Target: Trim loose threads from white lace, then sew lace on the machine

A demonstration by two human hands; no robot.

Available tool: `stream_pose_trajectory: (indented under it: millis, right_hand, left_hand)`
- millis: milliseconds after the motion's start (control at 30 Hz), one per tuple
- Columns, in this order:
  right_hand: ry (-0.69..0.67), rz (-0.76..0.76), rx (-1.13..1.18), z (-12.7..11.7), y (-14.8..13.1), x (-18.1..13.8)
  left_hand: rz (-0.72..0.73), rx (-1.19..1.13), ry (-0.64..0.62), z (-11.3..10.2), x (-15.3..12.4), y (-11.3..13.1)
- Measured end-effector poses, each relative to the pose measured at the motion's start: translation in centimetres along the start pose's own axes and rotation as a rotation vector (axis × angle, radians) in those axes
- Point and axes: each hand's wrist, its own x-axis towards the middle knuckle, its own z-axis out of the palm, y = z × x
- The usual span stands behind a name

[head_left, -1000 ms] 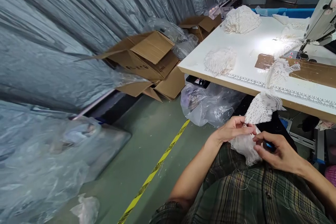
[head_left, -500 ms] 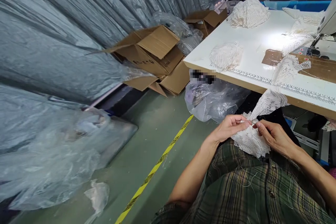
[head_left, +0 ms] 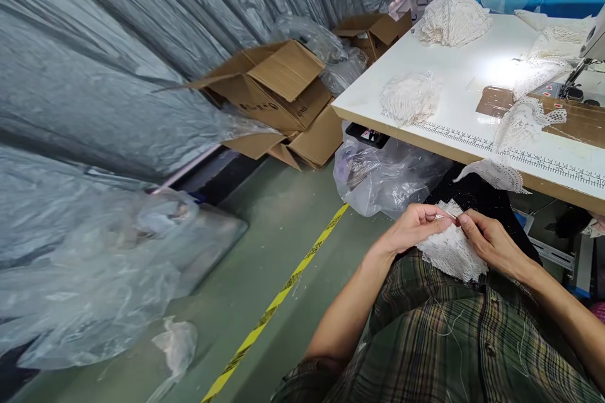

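My left hand (head_left: 416,228) and my right hand (head_left: 489,241) meet over my lap, fingertips pinched on the top edge of a white lace piece (head_left: 449,250) lying on my plaid shirt. A separate strip of white lace (head_left: 501,171) hangs over the front edge of the white sewing table (head_left: 454,85) and runs up toward the sewing machine (head_left: 588,50) at the right edge. It no longer joins the piece in my hands. Two more heaps of lace (head_left: 410,96) lie on the table.
Open cardboard boxes (head_left: 278,97) sit on the green floor by a wall of grey plastic sheeting (head_left: 118,69). A clear plastic bag (head_left: 382,176) lies under the table. A yellow striped line (head_left: 278,299) crosses the floor. Crumpled plastic (head_left: 85,271) fills the left.
The lace strip that ran from the table down to my hands has come apart from the piece I hold. My right hand has moved up to the top edge of the lace.
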Motion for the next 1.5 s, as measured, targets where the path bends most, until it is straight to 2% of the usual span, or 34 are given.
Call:
stream_pose_trajectory:
  millis: [100,333,433,533,633,733,800,900,1033,1167,1233,1300,1400,1433,1500]
  right_hand:
    - [-0.02,-0.013,0.029,-0.2,-0.1,-0.3]
    - [-0.01,0.001,-0.062,-0.4,0.6,-0.1]
    - [0.015,0.05,0.015,0.0,1.2,-0.3]
    - [-0.058,0.067,0.117,0.2,1.8,-1.1]
    - [-0.118,0.074,0.006,0.0,2.3,-2.1]
    - [0.025,0.06,-0.165,-0.9,2.5,-2.5]
    - [0.138,0.027,-0.184,-1.6,2.3,-2.3]
    - [0.242,-0.013,-0.137,-2.5,1.6,-1.9]
    - [0.394,-0.064,-0.057,-2.8,0.8,-1.1]
    - [0.535,-0.03,0.016,-2.6,0.6,-0.5]
    - [0.561,-0.008,0.029,-2.5,0.5,-0.4]
    - [0.549,-0.025,0.044,-2.5,0.3,-0.6]
    - [0.44,-0.09,0.092,-2.3,-0.3,-1.3]
    - [0.394,-0.105,0.111,-2.2,-0.6,-1.5]
    - [0.316,-0.114,0.146,-2.0,-1.0,-2.0]
  left_hand:
    - [-0.017,-0.022,-0.032,0.1,0.1,0.2]
    - [-0.033,0.029,-0.069,0.4,0.5,0.0]
    - [-0.027,0.049,-0.07,0.5,0.9,-0.5]
    - [0.019,0.1,-0.037,0.4,1.6,-1.1]
    - [0.177,0.314,0.087,0.0,3.1,-1.7]
    - [0.314,0.517,0.353,-0.5,5.2,-1.9]
    - [0.36,0.543,0.439,-0.6,6.5,-1.6]
    - [0.478,0.559,0.397,-0.2,7.4,-1.0]
    - [0.664,0.696,0.314,1.4,6.2,-0.8]
    - [0.949,0.922,0.112,3.2,4.2,-1.5]
    - [1.048,0.953,0.046,3.5,3.5,-1.6]
    - [1.046,0.892,0.105,3.2,3.1,-1.3]
    - [0.886,0.664,0.219,2.2,3.3,-0.4]
    - [0.807,0.57,0.199,1.9,3.6,-0.1]
    - [0.624,0.364,0.06,1.5,4.3,0.2]
